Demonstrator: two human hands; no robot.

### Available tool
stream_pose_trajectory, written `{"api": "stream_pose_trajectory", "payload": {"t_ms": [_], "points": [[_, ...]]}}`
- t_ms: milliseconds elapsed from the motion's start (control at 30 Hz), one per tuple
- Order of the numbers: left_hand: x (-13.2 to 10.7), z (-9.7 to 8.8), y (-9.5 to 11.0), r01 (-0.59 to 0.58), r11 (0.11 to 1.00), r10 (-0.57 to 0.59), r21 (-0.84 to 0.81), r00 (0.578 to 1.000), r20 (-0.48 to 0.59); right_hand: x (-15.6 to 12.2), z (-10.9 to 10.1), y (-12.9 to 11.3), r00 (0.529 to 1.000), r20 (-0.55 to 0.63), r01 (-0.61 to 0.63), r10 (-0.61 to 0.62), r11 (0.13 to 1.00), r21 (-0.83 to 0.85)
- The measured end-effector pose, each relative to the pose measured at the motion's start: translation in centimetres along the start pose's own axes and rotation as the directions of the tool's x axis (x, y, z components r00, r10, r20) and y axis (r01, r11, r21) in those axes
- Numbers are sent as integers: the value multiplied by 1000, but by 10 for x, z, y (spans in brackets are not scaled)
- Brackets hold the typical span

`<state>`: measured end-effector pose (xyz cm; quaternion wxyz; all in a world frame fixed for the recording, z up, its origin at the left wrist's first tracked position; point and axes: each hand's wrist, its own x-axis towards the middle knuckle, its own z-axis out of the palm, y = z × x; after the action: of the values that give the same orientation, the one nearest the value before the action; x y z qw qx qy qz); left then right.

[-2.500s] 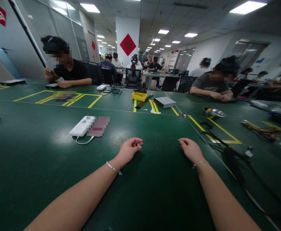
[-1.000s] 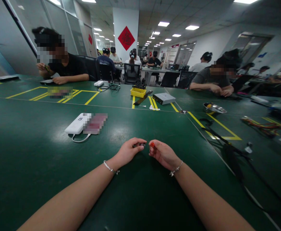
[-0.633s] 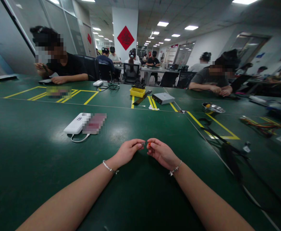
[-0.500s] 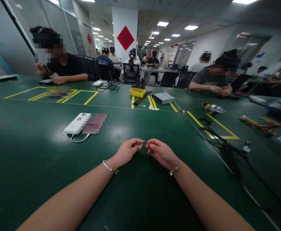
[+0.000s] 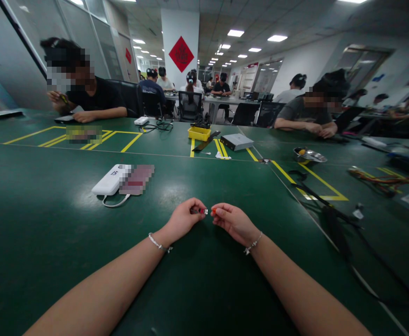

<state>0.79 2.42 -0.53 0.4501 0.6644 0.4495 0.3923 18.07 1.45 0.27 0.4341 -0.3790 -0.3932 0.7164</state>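
Observation:
Between the thumb and fingers of my left hand [image 5: 186, 217] is a small red USB stick [image 5: 201, 211], its silver metal plug sticking out to the right. My right hand [image 5: 234, 221] pinches a small orange piece [image 5: 214, 211] that looks like a cap, partly covered by the fingertips. The plug and the orange piece face each other with a narrow gap between them. Both hands are just above the green table [image 5: 176, 289], bracelets on both wrists.
A white power bank [image 5: 111, 180] with a cable lies at left beside a blurred-out phone. Farther back are a yellow tray [image 5: 199, 134], a grey box [image 5: 237, 142] and a metal bowl [image 5: 309, 156]. Black straps [image 5: 333, 228] lie at right. Co-workers sit across the table.
My left fingers have shifted, so more of the USB stick and its metal plug shows. The right hand has moved slightly left, still pinching the orange piece.

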Motion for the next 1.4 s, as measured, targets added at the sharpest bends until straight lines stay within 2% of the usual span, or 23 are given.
{"api": "stream_pose_trajectory", "payload": {"t_ms": [133, 200, 367, 600, 733, 967, 1133, 1400], "points": [[-1, 0, 5, 17, 992, -11, -125, 999, 41, 1, -2, 2, 1000, -6, 13, -13, 1000, 0], [-2, 0, 7, 13, 992, -8, -129, 999, 43, 2, -2, 3, 999, -19, 29, -29, 1000, 3], [-3, 1, 7, 2, 999, -1, -43, 1000, 22, 1, 2, 5, 994, -82, 64, -66, 998, -21], [-6, 5, 11, -84, 973, 102, 215, 992, -76, 3, 10, 11, 970, -184, 136, -158, 982, -130], [-7, 5, 12, -102, 957, 137, 272, 984, -111, 4, 10, 15, 962, -206, 149, -181, 976, -159], [-8, 4, 9, -96, 947, 165, 307, 965, -206, 0, 14, 15, 972, -182, 109, -151, 969, -220], [-9, 4, 11, -78, 961, 148, 264, 956, -253, -2, 19, 14, 978, -165, 94, -125, 979, -181], [-11, 6, 14, -105, 966, 176, 236, 935, -306, -5, 23, 13, 991, -110, 70, -70, 998, 1]]}}
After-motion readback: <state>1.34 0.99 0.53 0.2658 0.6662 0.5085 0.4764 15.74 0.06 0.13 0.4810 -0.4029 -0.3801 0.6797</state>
